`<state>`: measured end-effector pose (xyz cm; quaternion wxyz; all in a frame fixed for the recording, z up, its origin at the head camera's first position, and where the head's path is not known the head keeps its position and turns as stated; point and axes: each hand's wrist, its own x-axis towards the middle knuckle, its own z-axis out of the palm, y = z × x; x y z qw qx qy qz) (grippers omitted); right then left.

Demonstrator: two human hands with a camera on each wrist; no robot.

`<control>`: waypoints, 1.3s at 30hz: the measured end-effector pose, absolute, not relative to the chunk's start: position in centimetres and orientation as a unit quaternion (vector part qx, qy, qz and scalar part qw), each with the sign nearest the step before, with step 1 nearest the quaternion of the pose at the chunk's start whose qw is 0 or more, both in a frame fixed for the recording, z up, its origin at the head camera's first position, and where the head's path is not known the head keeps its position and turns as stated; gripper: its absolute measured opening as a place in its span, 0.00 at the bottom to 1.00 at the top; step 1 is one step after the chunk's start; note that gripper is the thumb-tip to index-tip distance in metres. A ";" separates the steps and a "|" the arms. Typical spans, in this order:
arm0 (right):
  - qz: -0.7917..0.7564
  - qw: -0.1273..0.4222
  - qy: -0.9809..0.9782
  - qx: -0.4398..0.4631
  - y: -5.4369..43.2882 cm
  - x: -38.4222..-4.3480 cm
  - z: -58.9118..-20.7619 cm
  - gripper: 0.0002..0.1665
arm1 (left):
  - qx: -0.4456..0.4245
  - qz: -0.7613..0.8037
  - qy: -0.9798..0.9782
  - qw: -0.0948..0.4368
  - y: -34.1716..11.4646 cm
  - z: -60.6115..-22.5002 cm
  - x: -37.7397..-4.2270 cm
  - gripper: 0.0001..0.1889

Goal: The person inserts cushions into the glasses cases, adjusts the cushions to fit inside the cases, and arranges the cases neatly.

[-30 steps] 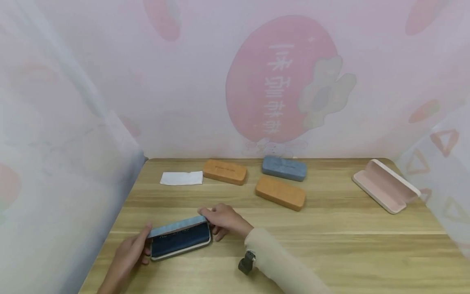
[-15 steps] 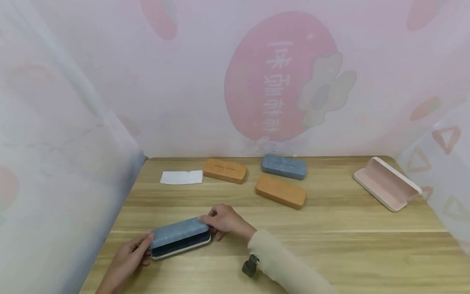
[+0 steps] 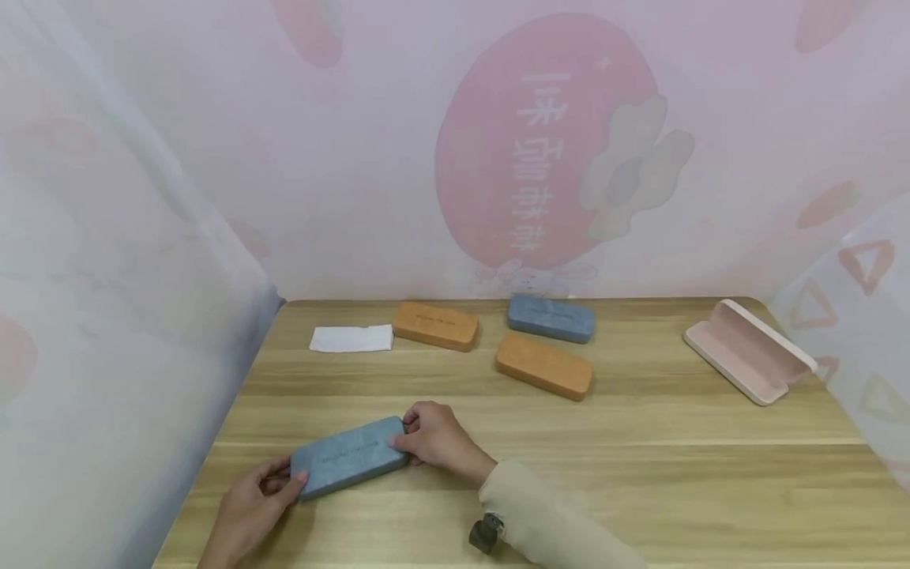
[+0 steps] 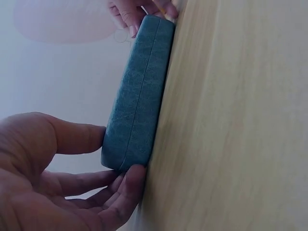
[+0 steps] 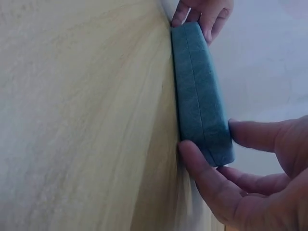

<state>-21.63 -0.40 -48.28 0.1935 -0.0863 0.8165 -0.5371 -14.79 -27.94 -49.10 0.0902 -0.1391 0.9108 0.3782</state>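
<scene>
Lying closed, the blue glasses case [image 3: 348, 460] rests at the near left of the table [image 3: 675, 482], one end pinched by the left hand [image 3: 249, 506], the other by the right hand [image 3: 439, 438], where one lopsided tug could pop the lid [image 3: 359, 446] open.

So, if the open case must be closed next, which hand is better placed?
Probably the right hand: it grips the right end of the blue case, nearer the open case. The left hand holds the opposite end, farther away. Either would first have to let go.
</scene>
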 end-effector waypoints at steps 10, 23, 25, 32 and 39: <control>-0.470 0.129 0.869 -0.086 -1.9 -22.5 -48.3 0.17 | -0.180 0.396 0.899 0.050 -28.2 -49.1 -15.9 0.33; -0.462 0.091 0.879 -0.073 -4.5 -25.5 -48.3 0.17 | -0.175 0.385 0.906 -0.006 -29.6 -49.3 -18.7 0.28; -0.463 0.093 0.879 -0.070 -4.6 -25.8 -48.2 0.17 | -0.182 0.387 0.904 -0.011 -29.6 -49.3 -19.0 0.28; -0.464 0.103 0.878 -0.061 -4.6 -26.6 -48.2 0.19 | -0.182 0.385 0.904 -0.025 -29.5 -49.4 -19.7 0.27; -0.532 0.120 0.835 -0.068 -2.4 -26.6 -49.6 0.19 | -0.169 0.376 0.911 -0.035 -29.5 -49.1 -19.5 0.26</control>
